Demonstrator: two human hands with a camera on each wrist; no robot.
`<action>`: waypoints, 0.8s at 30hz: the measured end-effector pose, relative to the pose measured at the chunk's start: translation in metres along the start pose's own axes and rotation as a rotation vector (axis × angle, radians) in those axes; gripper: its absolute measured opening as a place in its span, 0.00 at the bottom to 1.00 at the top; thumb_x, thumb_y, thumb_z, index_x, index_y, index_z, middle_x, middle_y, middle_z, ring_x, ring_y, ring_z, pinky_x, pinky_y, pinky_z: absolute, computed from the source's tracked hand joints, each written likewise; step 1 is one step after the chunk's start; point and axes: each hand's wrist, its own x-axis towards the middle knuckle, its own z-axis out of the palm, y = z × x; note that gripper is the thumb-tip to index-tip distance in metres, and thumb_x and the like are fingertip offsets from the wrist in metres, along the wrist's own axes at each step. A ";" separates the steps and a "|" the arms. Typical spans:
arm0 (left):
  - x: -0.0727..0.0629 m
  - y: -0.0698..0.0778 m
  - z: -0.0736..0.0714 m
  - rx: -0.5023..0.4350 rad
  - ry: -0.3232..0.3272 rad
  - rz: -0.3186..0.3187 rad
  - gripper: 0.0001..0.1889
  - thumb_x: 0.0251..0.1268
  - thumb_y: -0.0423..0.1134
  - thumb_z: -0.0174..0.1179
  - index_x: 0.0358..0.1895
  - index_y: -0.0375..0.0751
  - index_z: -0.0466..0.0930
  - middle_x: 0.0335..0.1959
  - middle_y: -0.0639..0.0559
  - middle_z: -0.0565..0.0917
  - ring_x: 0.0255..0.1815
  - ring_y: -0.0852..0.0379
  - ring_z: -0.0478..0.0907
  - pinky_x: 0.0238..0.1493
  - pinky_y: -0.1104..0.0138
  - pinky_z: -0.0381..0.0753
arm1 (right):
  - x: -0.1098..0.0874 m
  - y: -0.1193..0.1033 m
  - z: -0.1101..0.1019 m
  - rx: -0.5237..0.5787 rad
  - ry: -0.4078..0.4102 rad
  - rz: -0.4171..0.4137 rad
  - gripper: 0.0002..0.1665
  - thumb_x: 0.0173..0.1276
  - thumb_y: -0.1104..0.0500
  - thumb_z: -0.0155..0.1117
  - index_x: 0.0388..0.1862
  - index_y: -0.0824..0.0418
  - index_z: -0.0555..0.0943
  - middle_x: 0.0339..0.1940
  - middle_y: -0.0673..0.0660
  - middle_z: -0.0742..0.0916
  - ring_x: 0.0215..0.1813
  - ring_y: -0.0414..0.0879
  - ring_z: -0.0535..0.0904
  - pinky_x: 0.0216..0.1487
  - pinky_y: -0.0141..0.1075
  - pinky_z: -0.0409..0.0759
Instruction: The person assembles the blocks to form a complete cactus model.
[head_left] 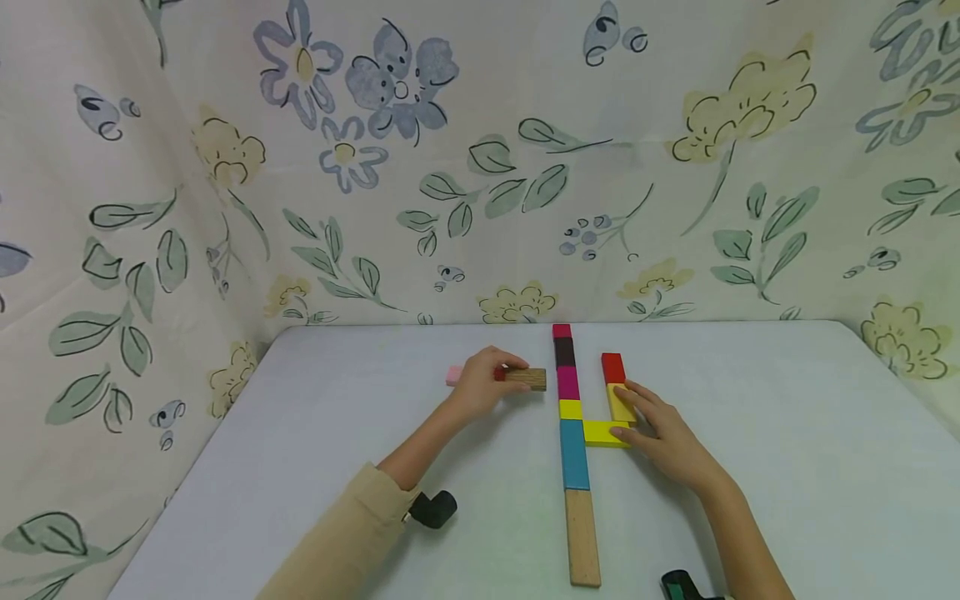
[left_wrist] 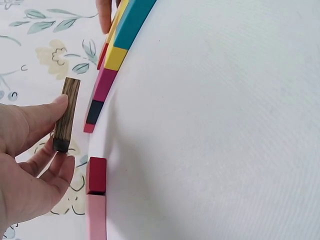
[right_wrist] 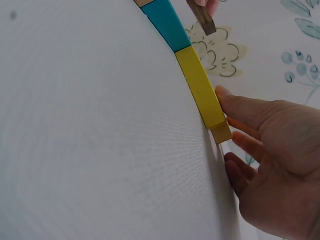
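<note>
My left hand pinches a dark-grained wooden block between thumb and fingers, above the table. Below it lie a red block and a pink block, end to end. With its fingertips, my right hand touches a light yellow block and the end of a bright yellow block. A red block sits at the light yellow one's far end. The bright yellow block's other end meets a blue block in a long row.
From far to near, the row also has a pinkish-red block, a dark block, a magenta block, a small yellow block and a tan wooden block. Floral cloth hangs behind the white table.
</note>
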 end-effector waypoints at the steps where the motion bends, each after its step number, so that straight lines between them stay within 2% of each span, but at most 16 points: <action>1: 0.000 0.000 0.001 0.002 -0.004 0.000 0.14 0.67 0.33 0.73 0.55 0.36 0.89 0.50 0.43 0.84 0.48 0.51 0.75 0.48 0.66 0.77 | 0.000 0.000 0.000 0.001 0.000 0.001 0.41 0.75 0.55 0.68 0.81 0.67 0.66 0.82 0.73 0.65 0.79 0.76 0.57 0.67 0.74 0.70; 7: 0.002 -0.001 0.009 0.014 -0.025 0.019 0.14 0.67 0.33 0.73 0.54 0.34 0.89 0.48 0.42 0.83 0.45 0.50 0.74 0.44 0.68 0.74 | 0.000 0.000 0.000 0.001 0.002 -0.002 0.41 0.75 0.55 0.68 0.80 0.67 0.66 0.82 0.73 0.65 0.79 0.76 0.57 0.68 0.75 0.68; 15: 0.003 -0.003 0.021 0.047 -0.029 0.048 0.14 0.67 0.32 0.73 0.53 0.32 0.89 0.49 0.41 0.84 0.50 0.49 0.77 0.55 0.62 0.80 | 0.000 0.000 0.000 -0.004 0.005 -0.007 0.40 0.75 0.55 0.68 0.80 0.67 0.67 0.81 0.73 0.65 0.79 0.76 0.57 0.68 0.75 0.68; 24: 0.004 -0.008 0.031 0.151 -0.021 0.038 0.14 0.68 0.36 0.73 0.54 0.37 0.89 0.48 0.45 0.85 0.48 0.52 0.77 0.50 0.64 0.73 | 0.000 -0.001 0.000 -0.005 0.008 -0.007 0.40 0.74 0.55 0.68 0.80 0.67 0.67 0.81 0.73 0.65 0.79 0.76 0.58 0.68 0.74 0.68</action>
